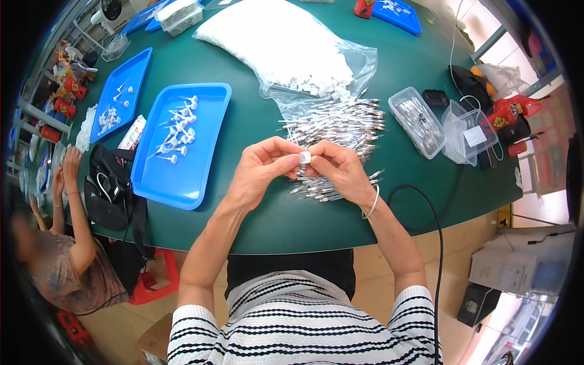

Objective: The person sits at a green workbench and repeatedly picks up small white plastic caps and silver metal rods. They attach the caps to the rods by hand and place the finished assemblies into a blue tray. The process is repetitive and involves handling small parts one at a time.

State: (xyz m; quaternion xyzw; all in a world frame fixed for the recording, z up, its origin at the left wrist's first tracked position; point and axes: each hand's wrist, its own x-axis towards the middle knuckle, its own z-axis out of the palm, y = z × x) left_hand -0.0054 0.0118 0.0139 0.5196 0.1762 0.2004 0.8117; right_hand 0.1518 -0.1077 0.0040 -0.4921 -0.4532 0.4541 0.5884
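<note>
Between my fingertips is a small white plastic cap (305, 157). My left hand (266, 170) pinches it from one side, and my right hand (342, 171) closes on it from the other. Whether a thin rod is fitted into the cap is hidden by my fingers. Just beyond my hands spreads a heap of thin metal-and-white rods (340, 125), and some of them lie under my right hand. Behind the heap a large clear plastic bag (359, 61) spills many white caps (331, 82). To the left, a blue tray (207, 140) holds several white-capped rods (179, 131).
A second blue tray (143, 67) and a black bag (103, 182) lie at the left, near a seated co-worker (67, 261). On the right stand a clear box of rods (417, 121), clear empty containers (465, 137) and a red bottle (514, 109). A black cable (439, 243) hangs over the table edge.
</note>
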